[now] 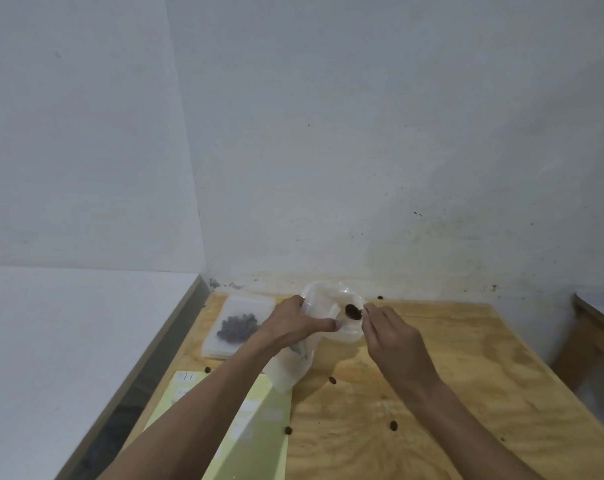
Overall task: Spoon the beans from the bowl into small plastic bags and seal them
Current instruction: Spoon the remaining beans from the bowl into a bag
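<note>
White walls close off the plywood tabletop (432, 393) just behind the bowl (331, 299). Left hand (293, 323) fingers grip a clear bag (293, 368) in front of the bowl; right hand (394, 336) fingers pinch a spoon of beans (352, 311) over the bowl, its handle hidden. Left of the bowl lies a filled bag (238, 327); stray beans (393, 425) dot open tabletop nearer the person.

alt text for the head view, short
Both hands work at a plastic bag over a plywood table: the left hand grips its mouth, the right hand pinches a spoon of beans there. A filled bag lies left; stray beans dot the table.
</note>
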### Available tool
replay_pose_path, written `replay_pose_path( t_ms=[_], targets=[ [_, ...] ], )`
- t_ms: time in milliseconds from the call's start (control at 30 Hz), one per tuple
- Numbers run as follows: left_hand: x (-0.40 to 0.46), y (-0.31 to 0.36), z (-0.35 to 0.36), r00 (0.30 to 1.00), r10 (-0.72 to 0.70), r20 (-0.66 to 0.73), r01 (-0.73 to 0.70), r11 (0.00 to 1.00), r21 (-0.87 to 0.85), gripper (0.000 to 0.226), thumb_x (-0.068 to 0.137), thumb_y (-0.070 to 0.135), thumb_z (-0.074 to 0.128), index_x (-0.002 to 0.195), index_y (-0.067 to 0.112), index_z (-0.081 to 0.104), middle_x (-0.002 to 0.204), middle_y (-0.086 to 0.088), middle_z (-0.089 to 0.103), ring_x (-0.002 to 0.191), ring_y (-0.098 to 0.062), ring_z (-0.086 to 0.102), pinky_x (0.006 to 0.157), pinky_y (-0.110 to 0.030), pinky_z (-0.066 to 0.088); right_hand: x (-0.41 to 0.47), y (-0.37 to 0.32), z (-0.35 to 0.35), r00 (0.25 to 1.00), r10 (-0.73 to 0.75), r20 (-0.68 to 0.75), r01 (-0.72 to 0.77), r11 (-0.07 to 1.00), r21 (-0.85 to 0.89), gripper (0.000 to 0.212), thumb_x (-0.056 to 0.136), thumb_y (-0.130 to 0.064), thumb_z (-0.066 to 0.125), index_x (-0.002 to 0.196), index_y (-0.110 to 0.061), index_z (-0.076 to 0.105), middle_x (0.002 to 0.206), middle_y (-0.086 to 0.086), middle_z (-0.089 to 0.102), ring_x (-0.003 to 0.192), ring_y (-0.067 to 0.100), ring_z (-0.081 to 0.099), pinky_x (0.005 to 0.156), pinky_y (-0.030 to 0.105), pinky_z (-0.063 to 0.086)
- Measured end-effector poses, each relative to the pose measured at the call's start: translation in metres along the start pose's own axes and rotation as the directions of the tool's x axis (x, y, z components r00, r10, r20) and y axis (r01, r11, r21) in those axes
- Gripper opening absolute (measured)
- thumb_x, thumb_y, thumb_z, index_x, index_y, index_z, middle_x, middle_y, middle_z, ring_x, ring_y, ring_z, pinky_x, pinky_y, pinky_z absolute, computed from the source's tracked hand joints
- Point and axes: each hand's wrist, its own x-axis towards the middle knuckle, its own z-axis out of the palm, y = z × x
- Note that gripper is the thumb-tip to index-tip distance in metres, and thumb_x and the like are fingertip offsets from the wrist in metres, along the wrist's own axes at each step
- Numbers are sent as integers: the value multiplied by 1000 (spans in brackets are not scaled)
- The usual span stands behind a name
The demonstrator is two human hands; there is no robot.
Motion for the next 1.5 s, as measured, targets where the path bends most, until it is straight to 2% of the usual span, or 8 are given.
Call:
replay_pose_path(
  t_ms=[167, 300, 400, 567, 800, 1067, 1233, 1500],
  targets=[
    [10, 13, -2, 998, 59, 26, -59, 998, -14, 49, 64, 52, 87, 82, 16, 58, 73, 6, 55, 63, -13, 53, 61, -29, 39, -6, -16, 10, 917, 389, -84, -359, 899, 250, 20, 72, 14, 80, 77, -2, 69, 67, 6, 63, 55, 19, 59, 50, 16, 44],
    [24, 46, -4, 991, 107, 80, -107, 994, 0, 63, 53, 62, 85, 77, 11, 55, 73, -2, 48, 64, -19, 48, 63, -35, 34, 14, -28, 1, 617, 781, -96, -675, 588, 445, 42, 95, -1, 55, 54, -10, 47, 46, -7, 38, 44, 8, 34, 48, 29, 24],
    [33, 69, -4, 988, 85, 129, -89, 996, 23, 62, 55, 61, 86, 69, 18, 42, 69, 1, 37, 60, -18, 38, 63, -35, 27, 26, -25, 0, 373, 927, 43, -788, 292, 541, 41, 94, -7, 57, 53, 0, 59, 49, 5, 56, 49, 21, 55, 52, 33, 51],
    [32, 65, -6, 980, 69, 187, -76, 997, 31, 55, 65, 53, 86, 66, 20, 42, 67, 4, 37, 56, -14, 38, 58, -28, 26, 29, -15, 7, 219, 952, 213, -787, 44, 615, 37, 90, -11, 61, 54, -3, 67, 56, 9, 70, 57, 28, 72, 68, 46, 63],
    [23, 45, -15, 977, 90, 193, -96, 995, 25, 61, 57, 58, 86, 97, 13, 76, 100, -9, 76, 95, -26, 74, 94, -45, 56, 30, -18, 5, 143, 931, 335, -722, -134, 679, 30, 95, -6, 59, 67, 1, 68, 52, 2, 69, 55, 20, 74, 73, 40, 64],
    [9, 14, -21, 992, 77, 101, -74, 997, -34, 69, 61, 55, 88, 109, 9, 70, 98, -9, 73, 92, -27, 70, 75, -33, 47, 31, -7, -16, 191, 926, 326, -665, -122, 736, 31, 90, -1, 57, 61, -2, 65, 57, 8, 72, 49, 16, 71, 46, 24, 51],
    [7, 7, -15, 994, 64, 86, -70, 995, 64, 40, 71, 46, 86, 89, 17, 65, 82, 2, 66, 74, -14, 62, 67, -28, 45, 30, -2, -29, 198, 932, 303, -628, -117, 770, 30, 90, 2, 57, 61, 1, 66, 53, 7, 70, 51, 21, 72, 62, 34, 62],
    [9, -6, 3, 994, 91, 62, -101, 977, 186, 53, 61, 55, 84, 89, 15, 64, 80, 4, 63, 69, -13, 60, 56, -19, 39, 29, -4, -37, 190, 937, 292, -584, -131, 801, 29, 90, 3, 55, 62, 2, 64, 64, 15, 71, 52, 19, 71, 56, 25, 61]
  ],
)
